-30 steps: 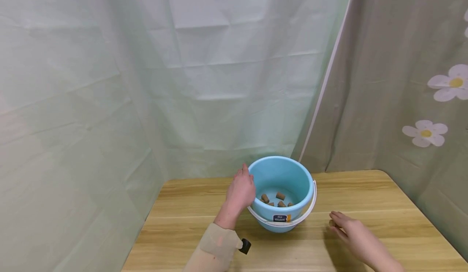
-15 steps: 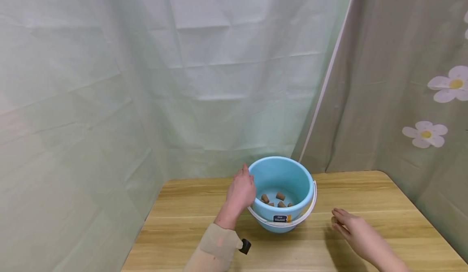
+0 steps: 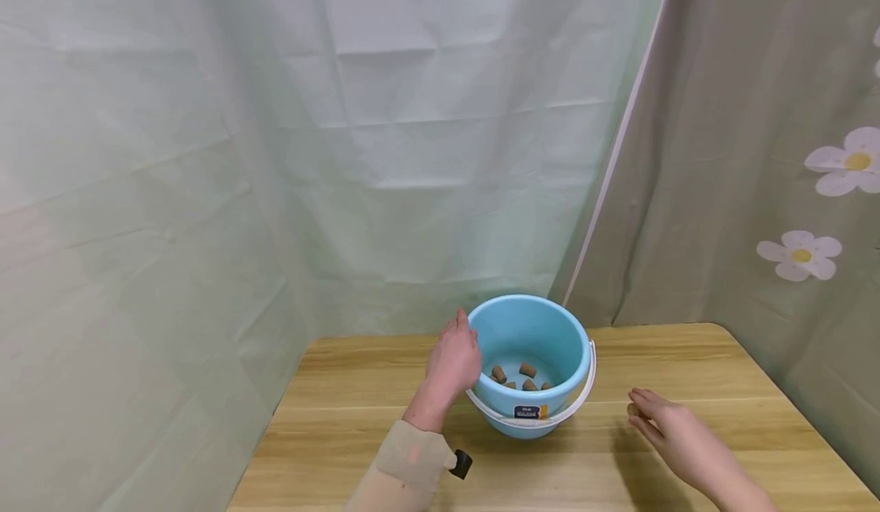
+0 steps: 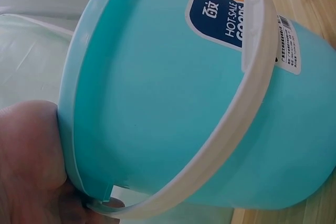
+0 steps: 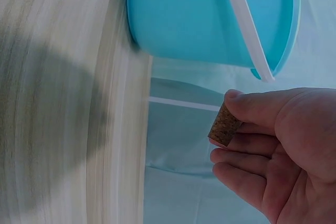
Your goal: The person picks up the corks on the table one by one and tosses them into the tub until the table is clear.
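A light blue bucket (image 3: 550, 393) with a white handle (image 3: 580, 401) stands upright on the table. Several brown corks (image 3: 528, 370) lie on its bottom. At the bucket's left rim, my left hand (image 3: 454, 355) grips the edge; in the left wrist view the thumb side of the hand (image 4: 31, 150) presses the rim and the fingers are mostly hidden behind it. To the right of the bucket, above the table, my right hand (image 3: 677, 435) pinches one cork (image 5: 226, 126) between thumb and fingers, well apart from the bucket.
The wood-patterned table (image 3: 344, 420) ends in a rounded corner at the back right. Pale green curtain (image 3: 426, 191) hangs behind and to the left, and a grey-green one with white flowers (image 3: 800, 254) hangs at the right.
My right hand has risen slightly and shifted a little to the right with the cork. The left hand and the bucket have stayed in place.
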Available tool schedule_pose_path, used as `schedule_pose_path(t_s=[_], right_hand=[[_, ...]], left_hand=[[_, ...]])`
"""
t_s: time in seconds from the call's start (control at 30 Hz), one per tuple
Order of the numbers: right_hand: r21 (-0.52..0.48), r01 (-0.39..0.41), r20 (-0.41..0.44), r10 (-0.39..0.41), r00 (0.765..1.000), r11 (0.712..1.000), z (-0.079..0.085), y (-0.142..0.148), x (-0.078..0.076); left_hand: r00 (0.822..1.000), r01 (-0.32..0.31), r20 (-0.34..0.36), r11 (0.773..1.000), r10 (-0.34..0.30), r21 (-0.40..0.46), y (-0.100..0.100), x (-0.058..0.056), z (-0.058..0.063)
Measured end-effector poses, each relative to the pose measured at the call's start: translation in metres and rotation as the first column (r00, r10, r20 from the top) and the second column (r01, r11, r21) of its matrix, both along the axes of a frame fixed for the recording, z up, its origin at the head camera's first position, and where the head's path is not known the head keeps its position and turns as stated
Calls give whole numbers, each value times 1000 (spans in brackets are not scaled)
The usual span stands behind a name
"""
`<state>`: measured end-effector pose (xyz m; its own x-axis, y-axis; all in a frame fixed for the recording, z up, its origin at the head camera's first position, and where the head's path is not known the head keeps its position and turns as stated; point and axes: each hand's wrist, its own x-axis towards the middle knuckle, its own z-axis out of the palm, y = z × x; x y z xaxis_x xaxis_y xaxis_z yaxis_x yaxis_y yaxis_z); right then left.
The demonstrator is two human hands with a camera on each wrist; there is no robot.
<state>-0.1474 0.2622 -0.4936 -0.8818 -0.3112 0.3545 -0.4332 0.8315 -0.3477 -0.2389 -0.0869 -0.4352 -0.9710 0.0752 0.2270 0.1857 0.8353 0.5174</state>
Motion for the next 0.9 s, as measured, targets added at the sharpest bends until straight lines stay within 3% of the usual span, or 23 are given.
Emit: schedule_pose_path(t_s=[0.27, 0.63, 0.9], right_hand=[[1, 13, 10, -13, 1000, 1000, 2, 1, 0], [-1, 5, -42, -5, 999, 1000, 1, 2, 0], [0, 21, -45, -21, 999, 1000, 12, 1, -3]], left_hand=[[1000, -3, 9, 1000, 3, -9, 0, -1, 0], [1000, 1, 7, 1000, -1, 0, 0, -2, -1], [1000, 2, 7, 1000, -2, -2, 0, -1, -1]])
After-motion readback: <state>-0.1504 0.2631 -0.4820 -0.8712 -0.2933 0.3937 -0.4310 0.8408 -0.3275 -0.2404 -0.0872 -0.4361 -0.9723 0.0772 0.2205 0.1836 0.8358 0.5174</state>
